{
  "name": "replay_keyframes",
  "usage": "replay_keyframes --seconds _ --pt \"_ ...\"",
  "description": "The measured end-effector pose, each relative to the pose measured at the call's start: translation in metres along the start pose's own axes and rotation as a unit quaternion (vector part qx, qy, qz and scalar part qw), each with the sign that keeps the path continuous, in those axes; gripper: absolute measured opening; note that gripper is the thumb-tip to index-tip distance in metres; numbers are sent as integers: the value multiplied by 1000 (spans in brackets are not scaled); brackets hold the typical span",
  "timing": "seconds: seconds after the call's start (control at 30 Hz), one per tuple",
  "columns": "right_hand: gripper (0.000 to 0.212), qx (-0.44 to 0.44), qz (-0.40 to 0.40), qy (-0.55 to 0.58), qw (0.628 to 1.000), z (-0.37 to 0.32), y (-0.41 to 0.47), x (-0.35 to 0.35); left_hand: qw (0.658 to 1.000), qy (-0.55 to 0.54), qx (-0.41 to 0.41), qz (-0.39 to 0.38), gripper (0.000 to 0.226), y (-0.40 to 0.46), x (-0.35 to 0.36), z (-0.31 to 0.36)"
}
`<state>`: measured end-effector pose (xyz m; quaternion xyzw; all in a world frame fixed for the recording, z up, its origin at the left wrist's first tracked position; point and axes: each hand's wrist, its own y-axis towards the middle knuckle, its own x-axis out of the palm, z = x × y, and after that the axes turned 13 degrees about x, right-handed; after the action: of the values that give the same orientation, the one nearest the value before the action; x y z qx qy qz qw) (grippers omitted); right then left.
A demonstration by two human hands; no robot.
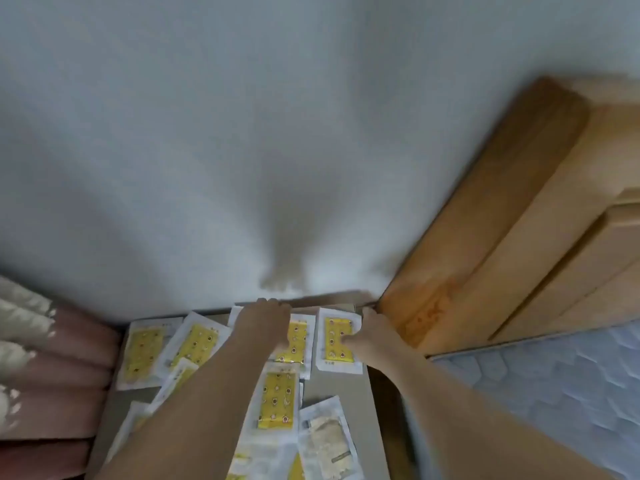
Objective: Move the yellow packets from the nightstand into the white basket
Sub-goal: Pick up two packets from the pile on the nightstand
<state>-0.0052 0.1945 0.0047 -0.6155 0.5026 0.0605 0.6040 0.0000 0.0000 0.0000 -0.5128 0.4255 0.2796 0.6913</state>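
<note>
Several yellow packets in white wrappers lie spread over the nightstand (334,386). My left hand (266,320) lies over one yellow packet (297,341) at the back, and its fingers curl over the far edge by the wall. My right hand (369,332) holds the rightmost yellow packet (334,325), thumb on its yellow face and fingers at its right edge. More yellow packets lie to the left (143,351) (201,341) and nearer me (277,396). The white basket is not in view. The picture is blurred.
A pale beige packet (329,438) lies at the near right of the nightstand. A white wall (242,133) stands right behind it. A wooden headboard (502,220) and a blue mattress (554,393) are to the right. A pink curtain (52,358) hangs on the left.
</note>
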Motion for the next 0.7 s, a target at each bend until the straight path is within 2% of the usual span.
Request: replay_keyframes --seconds 0.13,0.23,0.3,0.43,0.5,0.63,0.7 --pt "89 103 -11 13 995 8 39 37 999 36 7 4 61 33 36 -8" --pt "104 140 4 7 990 18 62 54 997 46 55 -13 77 49 46 -15" --pt "107 141 23 18 990 22 73 59 997 25 65 -23 77 58 42 -21" --pt "93 112 -2 88 990 31 91 69 997 -15 64 -29 61 68 35 -22" --pt "75 102 -15 121 987 35 97 70 998 -18 59 -23 61 72 33 -20" --pt "45 97 16 162 982 35 95 61 999 1 38 -1 62 77 29 -15" --pt "35 93 43 159 982 34 93 59 999 1 31 -16 46 78 23 -12"
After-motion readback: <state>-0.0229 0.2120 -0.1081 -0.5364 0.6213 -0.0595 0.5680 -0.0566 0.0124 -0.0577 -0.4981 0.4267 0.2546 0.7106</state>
